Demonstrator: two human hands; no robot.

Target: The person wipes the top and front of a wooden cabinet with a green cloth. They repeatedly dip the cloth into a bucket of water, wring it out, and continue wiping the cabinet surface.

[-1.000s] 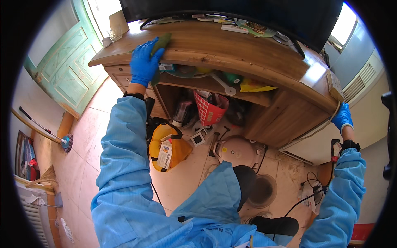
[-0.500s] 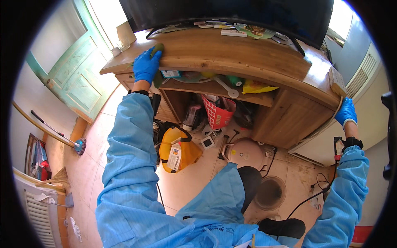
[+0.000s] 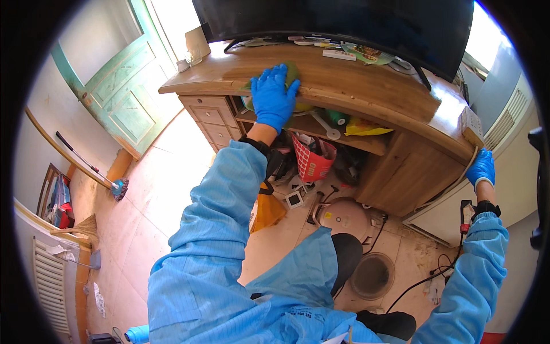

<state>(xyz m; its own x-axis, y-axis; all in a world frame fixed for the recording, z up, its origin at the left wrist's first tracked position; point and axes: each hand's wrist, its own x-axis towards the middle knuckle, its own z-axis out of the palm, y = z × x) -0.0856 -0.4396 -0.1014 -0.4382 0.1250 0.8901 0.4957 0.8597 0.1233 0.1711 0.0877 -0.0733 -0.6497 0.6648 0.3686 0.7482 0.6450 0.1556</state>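
Observation:
My left hand (image 3: 274,97) in a blue glove presses a green cloth (image 3: 292,73) onto the front edge of the wooden desk (image 3: 355,77), near its middle. My right hand (image 3: 481,170), also gloved, grips the desk's right front corner beside a pale cable. A pale power strip or similar block (image 3: 471,126) lies just above that hand. The shelf under the top holds a white utensil (image 3: 325,123), a green roll (image 3: 337,118) and a yellow bag (image 3: 366,126).
A large black screen (image 3: 332,28) stands on the top. Below are a red basket (image 3: 314,160), an orange bag (image 3: 268,212), a pinkish round appliance (image 3: 344,218), cables and clutter. At left are a green door (image 3: 117,97), a mop (image 3: 120,188) and a broom (image 3: 86,228).
My left hand and the cloth have moved rightward along the desk's front edge. My right hand stays at the right corner. The view has shifted slightly.

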